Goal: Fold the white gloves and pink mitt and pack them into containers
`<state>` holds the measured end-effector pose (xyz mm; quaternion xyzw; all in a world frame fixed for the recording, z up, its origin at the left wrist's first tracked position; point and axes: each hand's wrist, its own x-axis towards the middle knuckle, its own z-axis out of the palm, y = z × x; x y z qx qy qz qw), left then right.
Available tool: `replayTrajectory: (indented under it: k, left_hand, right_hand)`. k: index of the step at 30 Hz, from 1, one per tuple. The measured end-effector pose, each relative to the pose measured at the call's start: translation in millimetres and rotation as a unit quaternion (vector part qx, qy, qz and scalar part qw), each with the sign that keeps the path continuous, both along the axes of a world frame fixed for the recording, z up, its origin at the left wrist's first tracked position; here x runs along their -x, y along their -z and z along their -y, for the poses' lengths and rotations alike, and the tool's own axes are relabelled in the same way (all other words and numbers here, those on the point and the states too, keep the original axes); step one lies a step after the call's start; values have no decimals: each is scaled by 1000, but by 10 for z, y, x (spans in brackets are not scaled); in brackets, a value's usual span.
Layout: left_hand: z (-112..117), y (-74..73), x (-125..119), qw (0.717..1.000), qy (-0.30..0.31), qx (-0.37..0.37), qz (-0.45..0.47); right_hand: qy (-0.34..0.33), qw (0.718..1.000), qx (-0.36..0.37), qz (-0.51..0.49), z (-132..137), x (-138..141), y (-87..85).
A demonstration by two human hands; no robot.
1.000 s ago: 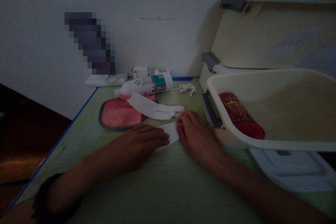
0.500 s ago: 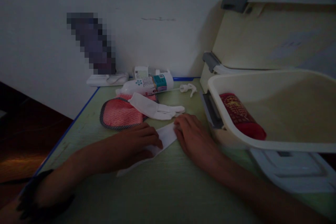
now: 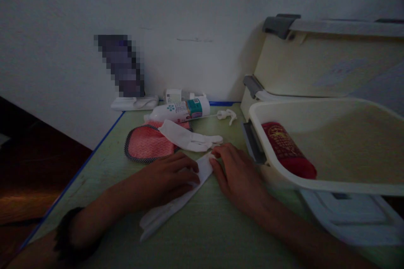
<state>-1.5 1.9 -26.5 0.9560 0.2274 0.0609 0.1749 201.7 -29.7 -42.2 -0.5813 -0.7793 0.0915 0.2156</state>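
Note:
A long, folded strip of white cloth (image 3: 176, 204) lies slantwise on the green table; whether it is a glove I cannot tell. Curled fingers of my left hand (image 3: 170, 176) press and grip its middle, partly covering it. At the far end, my right hand (image 3: 236, 172) pinches the cloth between thumb and fingers. Just beyond my hands rests a white glove (image 3: 186, 136), its cuff over a pink cleaning cloth (image 3: 148, 143) with a checked border.
Behind lie a white bottle (image 3: 179, 109), a spray nozzle (image 3: 226, 115) and a clear container (image 3: 173, 95). A blurred-out device on a white stand (image 3: 134, 103) is back left. Right, an open cream bin (image 3: 315, 185) holds a red roll (image 3: 287, 151). The table has a blue edge (image 3: 75, 170).
The view has tilted, so everything sits lower in it. My left hand has shifted slightly toward the right hand along the white cloth, and more of the cloth's near end shows.

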Motion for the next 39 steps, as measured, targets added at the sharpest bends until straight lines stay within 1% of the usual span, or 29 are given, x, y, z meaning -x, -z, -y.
replayTrajectory:
  k: [3, 5, 8, 10, 13, 16, 17, 19, 22, 24, 27, 28, 30, 34, 36, 39]
  left_hand:
    - [3, 24, -3, 999, -13, -42, -17]
    - [-3, 37, 2, 997, -33, -73, -24]
    - [-42, 57, 27, 987, -82, -140, -13]
    - [-91, 68, 56, 977, -122, -175, 7]
    - [-171, 91, 98, 967, -168, -187, 34]
    - [-220, 130, 116, 964, -179, -188, 61]
    - [-228, 146, 116, 962, -184, -189, 70]
    - [-232, 181, 111, 958, -201, -183, 91]
    - [-227, 233, 105, 956, -225, -147, 116]
    - [-222, 258, 104, 956, -236, -129, 119]
    - [-216, 271, 99, 949, -263, -124, 119]
    - [-215, 268, 95, 948, -268, -124, 122]
    - [-215, 254, 86, 947, -263, -124, 134]
    - [-204, 203, 72, 939, -257, -162, 163]
    - [-181, 171, 61, 942, -242, -167, 163]
    - [-120, 123, 26, 968, -170, -120, 137]
  right_hand:
    - [-29, 999, 5, 14, 4, 16, 36]
    - [-50, 999, 4, 14, -1, 18, 85]
    - [-66, 998, -14, 1, -7, 14, 128]
    - [-70, 997, -18, -9, -9, 8, 119]
    - [-100, 995, -4, -4, -23, -2, 80]
    - [-140, 990, 8, 14, -56, 1, 65]
    - [-137, 990, 10, 19, -68, 8, 67]
    - [-105, 994, 9, 27, -88, 29, 77]
    - [-58, 997, 5, 43, -93, 69, 90]
    - [-24, 998, 2, 63, -77, 90, 101]
    - [37, 995, -13, 91, -34, 107, 117]
    - [46, 994, -22, 95, -18, 111, 121]
    - [28, 994, -41, 98, 10, 123, 126]
    - [-49, 993, -54, 89, 13, 162, 131]
    - [-55, 994, -45, 88, -20, 167, 135]
    - [-31, 995, -28, 93, -81, 139, 145]
